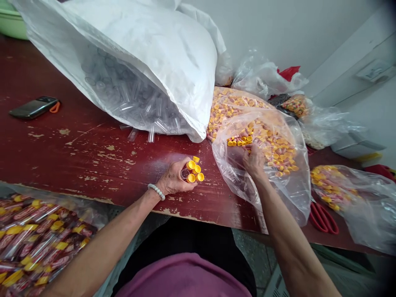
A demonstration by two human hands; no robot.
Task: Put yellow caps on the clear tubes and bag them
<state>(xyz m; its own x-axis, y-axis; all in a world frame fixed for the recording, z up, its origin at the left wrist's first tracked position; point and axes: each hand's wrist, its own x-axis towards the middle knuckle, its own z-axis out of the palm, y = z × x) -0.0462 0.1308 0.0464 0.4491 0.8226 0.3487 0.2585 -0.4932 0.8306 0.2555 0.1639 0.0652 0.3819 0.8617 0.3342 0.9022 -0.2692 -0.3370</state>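
Observation:
My left hand [177, 178] is wrapped round a bundle of clear tubes topped with yellow caps [192, 166], held over the dark red table [123, 173]. At least one tube in the bundle shows no cap. My right hand [254, 160] reaches into the mouth of a clear plastic bag [278, 128] full of yellow caps with pinkish pieces. Its fingers are bent down at the caps, and the fingertips are hidden, so what they hold cannot be made out. Behind my left hand, a large white sack [173, 45] lies open with many clear empty tubes [123, 97] inside.
A phone [34, 108] lies at the left, near a green basin [12, 22]. Filled capped tubes [37, 239] are heaped below the table's left front edge. Red-handled scissors [324, 218] and another bag of caps [334, 187] lie at the right. More bags stand along the wall.

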